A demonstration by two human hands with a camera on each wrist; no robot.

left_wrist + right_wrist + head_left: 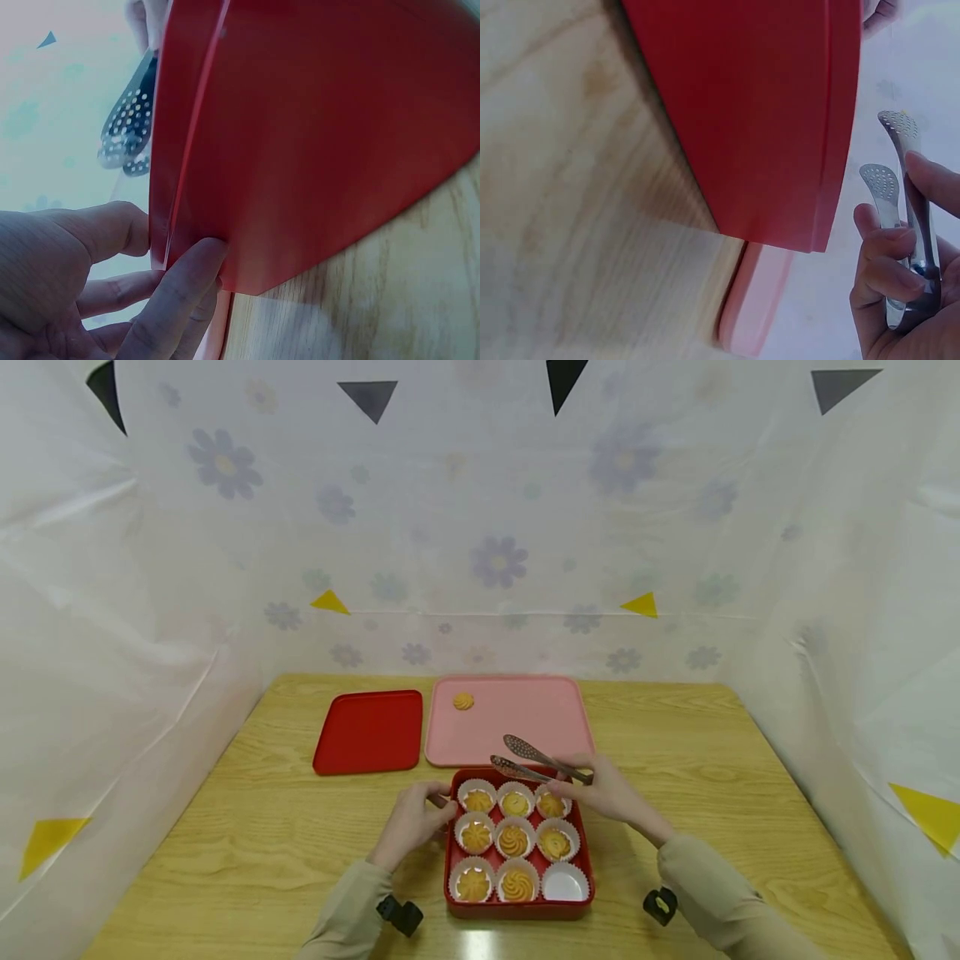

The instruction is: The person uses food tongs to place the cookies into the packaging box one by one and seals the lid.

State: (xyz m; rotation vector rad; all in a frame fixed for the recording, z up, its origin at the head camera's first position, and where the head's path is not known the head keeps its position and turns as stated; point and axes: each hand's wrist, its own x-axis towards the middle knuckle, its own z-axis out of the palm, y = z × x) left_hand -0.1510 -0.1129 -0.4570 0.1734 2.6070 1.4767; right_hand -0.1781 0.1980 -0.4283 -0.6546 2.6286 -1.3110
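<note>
A red box [517, 911] holds several piped cookies [513, 841] in white paper cups; at its front right corner, the white bottom of a paper cup [565, 883] shows. My left hand [417, 820] grips the box near its far left corner. In the left wrist view, its thumb sits at the rim and its fingertips [202, 259] lie against the outer wall. Metal tongs [919, 217] with perforated tips are held in my right hand [600, 789], over the box's far right part. Their arms stand apart, tips pointing left, with nothing between them.
Behind the box lies a pink tray [525, 718] with one cookie [463, 701] near its far left corner. A red tray [369, 732] is to its left. The wooden table [247, 843] meets white sheeting [847, 635] at the back and sides.
</note>
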